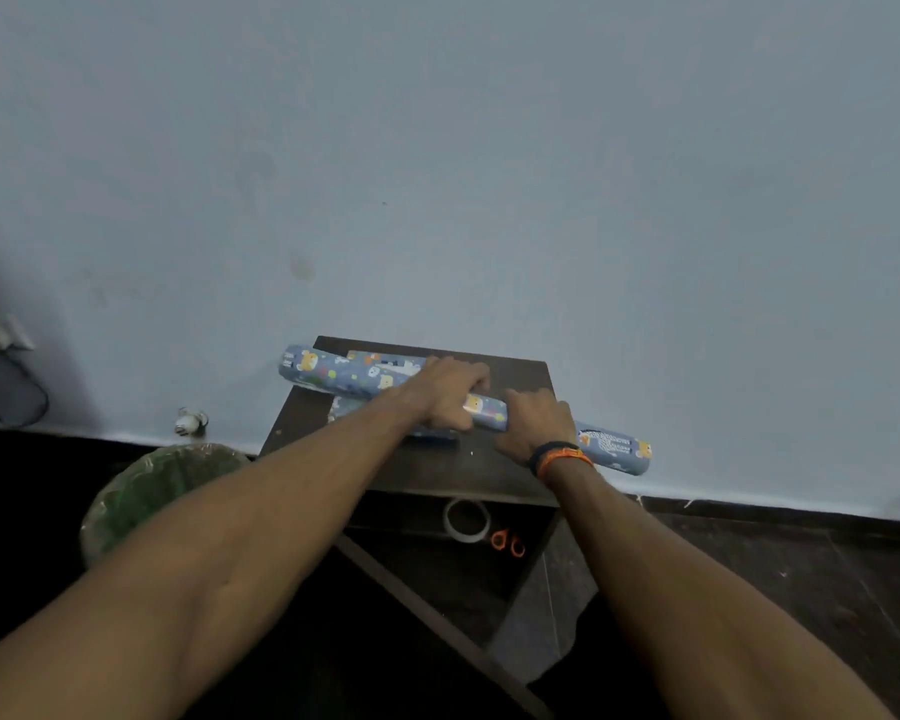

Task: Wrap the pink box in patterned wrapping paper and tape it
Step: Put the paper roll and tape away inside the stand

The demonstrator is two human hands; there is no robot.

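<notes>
Both the left hand (448,394) and right hand (533,423) curl their fingers round the roll of patterned wrapping paper (333,374) on the worktop (520,376), which looks light, hollow and easily crushed, best gripped gently near mid-length.

Pale blue wall (437,148) across the upper frame, green wrapped bin (152,491) lower left, orange-handled scissors (507,542) lower centre, dark cable (11,392) far left

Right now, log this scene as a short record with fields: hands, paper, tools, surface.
hands: left hand and right hand both grip the roll
paper: patterned wrapping paper roll lies slantwise over the table, its ends past the edges
tools: tape roll and orange-handled scissors on the shelf below
surface: small dark table against a pale wall
pink box: not visible
</notes>
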